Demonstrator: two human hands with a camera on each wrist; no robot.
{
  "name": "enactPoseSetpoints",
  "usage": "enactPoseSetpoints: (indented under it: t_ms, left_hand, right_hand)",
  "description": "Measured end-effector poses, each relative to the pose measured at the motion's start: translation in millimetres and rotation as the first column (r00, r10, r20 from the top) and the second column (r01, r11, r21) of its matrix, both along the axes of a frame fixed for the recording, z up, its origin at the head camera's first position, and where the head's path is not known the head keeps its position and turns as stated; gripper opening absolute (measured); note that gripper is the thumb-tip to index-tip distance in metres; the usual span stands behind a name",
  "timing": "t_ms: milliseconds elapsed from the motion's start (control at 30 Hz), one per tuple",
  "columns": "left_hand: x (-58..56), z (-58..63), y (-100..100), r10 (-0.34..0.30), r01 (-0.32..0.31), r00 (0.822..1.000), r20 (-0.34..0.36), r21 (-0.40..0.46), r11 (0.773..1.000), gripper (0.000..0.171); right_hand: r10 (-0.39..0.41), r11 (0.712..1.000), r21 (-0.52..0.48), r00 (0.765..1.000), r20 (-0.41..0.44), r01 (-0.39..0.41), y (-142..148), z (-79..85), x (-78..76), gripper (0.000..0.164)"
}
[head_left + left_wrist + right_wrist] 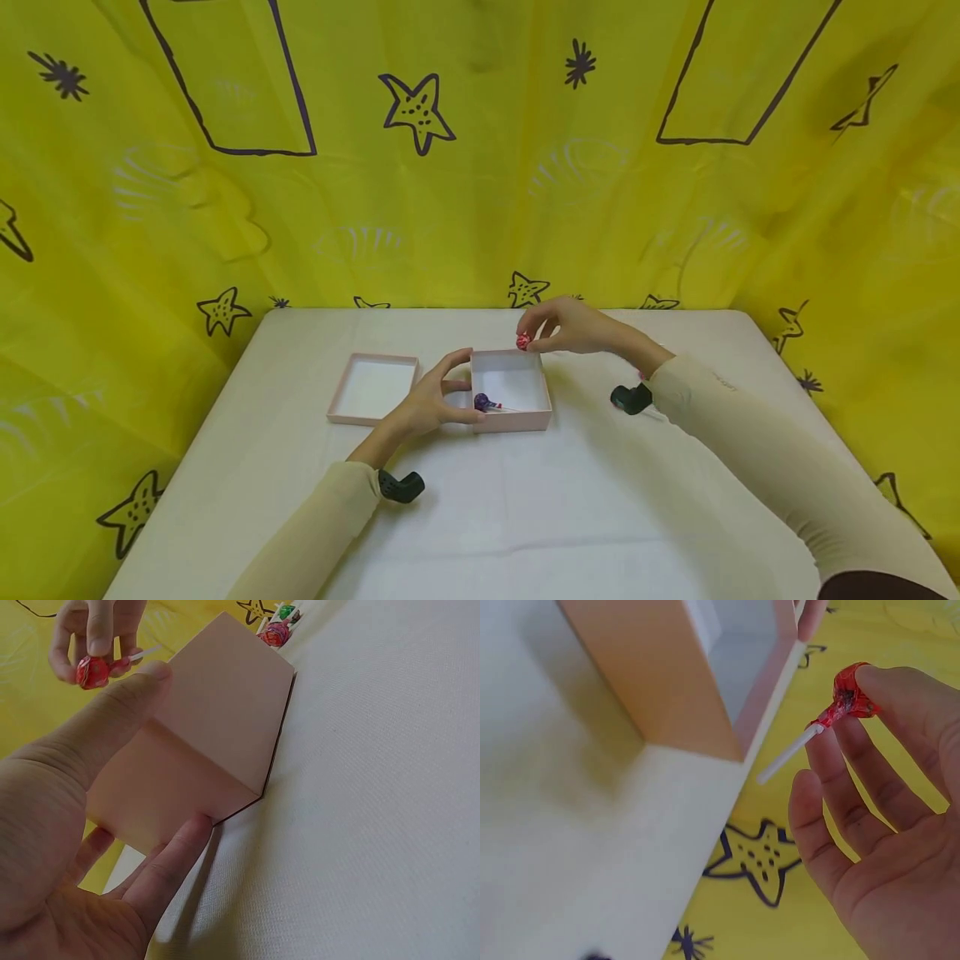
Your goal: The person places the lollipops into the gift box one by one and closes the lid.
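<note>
My left hand [429, 402] grips the open pink box [512, 422] from its left side, thumb at the near corner and fingers along the left wall. Inside the box, a dark purple-wrapped lollipop [484, 402] lies in the near left corner. Above the far right corner of the box, my right hand [573, 325] pinches a red-wrapped lollipop [847, 697] by its head. Its white stick [789, 755] points toward the box in the right wrist view.
A shallow pink lid [352, 419] with a white inside lies left of the box. More wrapped lollipops [276, 633] lie on the white-covered table [480, 517] beyond the box, partly hidden by the right forearm in the head view. A yellow patterned curtain [480, 208] surrounds the table.
</note>
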State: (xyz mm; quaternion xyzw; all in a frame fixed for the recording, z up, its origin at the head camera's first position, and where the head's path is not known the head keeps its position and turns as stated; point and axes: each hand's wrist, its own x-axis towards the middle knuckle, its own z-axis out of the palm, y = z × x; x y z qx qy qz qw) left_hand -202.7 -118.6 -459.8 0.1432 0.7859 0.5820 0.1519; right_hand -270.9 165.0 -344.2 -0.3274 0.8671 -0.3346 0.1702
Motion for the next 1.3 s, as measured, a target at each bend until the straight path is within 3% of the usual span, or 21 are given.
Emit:
enactPoseSetpoints:
  t_ms: [200, 500, 933, 1300]
  left_hand:
    - [-0.2, -0.4, 0, -0.004, 0.004, 1.000, 0.000, 0.006, 1.000, 0.107]
    - [-0.6, 0.3, -1, -0.032, 0.033, 0.999, -0.026, 0.022, 0.999, 0.107]
    - [-1.8, 2.0, -2, -0.053, 0.054, 0.998, -0.032, 0.038, 0.998, 0.107]
    - [-3.3, -1.8, -1, -0.053, 0.054, 0.998, -0.039, 0.022, 0.998, 0.107]
  right_hand:
    - [0.048, 0.998, -0.043, 0.999, -0.001, -0.048, -22, -21.5, -2.0, 0.020]
    - [0.034, 0.998, -0.045, 0.999, 0.028, -0.032, -41, -52.6, 0.3, 0.020]
    - [0.013, 1.000, -0.022, 1.000, 0.013, -0.013, -56, -60.4, 9.8, 0.019]
    - [0.035, 0.999, 0.042, 0.999, -0.006, -0.034, -66, -71.3, 9.1, 0.013]
